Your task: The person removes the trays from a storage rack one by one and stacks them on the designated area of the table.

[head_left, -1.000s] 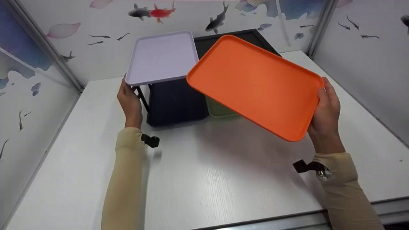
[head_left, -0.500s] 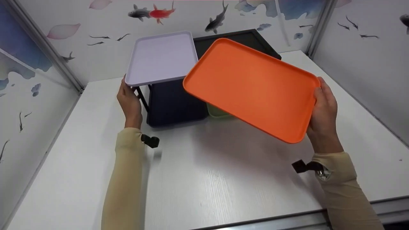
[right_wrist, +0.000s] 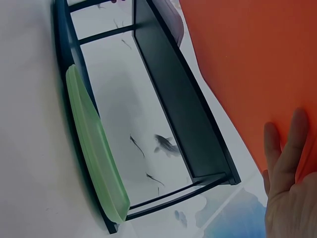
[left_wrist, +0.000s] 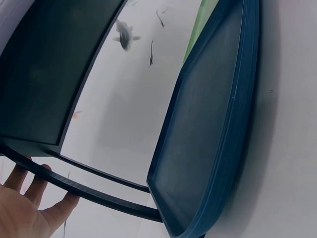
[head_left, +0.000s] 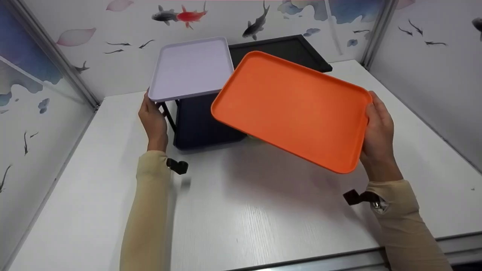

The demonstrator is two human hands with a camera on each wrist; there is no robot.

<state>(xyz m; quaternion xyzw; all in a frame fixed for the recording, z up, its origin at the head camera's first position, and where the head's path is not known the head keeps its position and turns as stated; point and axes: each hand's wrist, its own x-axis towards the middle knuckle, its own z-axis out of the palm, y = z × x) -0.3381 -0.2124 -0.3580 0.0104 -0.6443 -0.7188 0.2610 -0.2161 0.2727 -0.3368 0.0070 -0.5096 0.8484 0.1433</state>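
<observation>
On the right, my right hand (head_left: 378, 131) holds the orange tray (head_left: 293, 113) by its right short edge, up off the table and tilted. In the right wrist view, straight fingers (right_wrist: 292, 144) lie along the tray's underside. On the left, my left hand (head_left: 153, 122) touches the side post of a black two-tier rack (left_wrist: 106, 201), its fingers (left_wrist: 59, 210) spread against the post's outer side. A lavender tray (head_left: 192, 69) lies on the rack's upper tier, left half. Below it sits a dark navy tray (head_left: 207, 124). A light green tray (right_wrist: 94, 148) stands beside that on the lower tier.
The rack's black upper shelf (head_left: 278, 51) shows to the right of the lavender tray. White panels with painted fish (head_left: 190, 15) enclose the white table (head_left: 263, 210) at the back and sides. A metal rail (head_left: 339, 263) runs along the front edge.
The orange tray has moved slowly left and slightly down with my right hand, covering more of the green tray in the head view. My left hand and the rack stay in place.
</observation>
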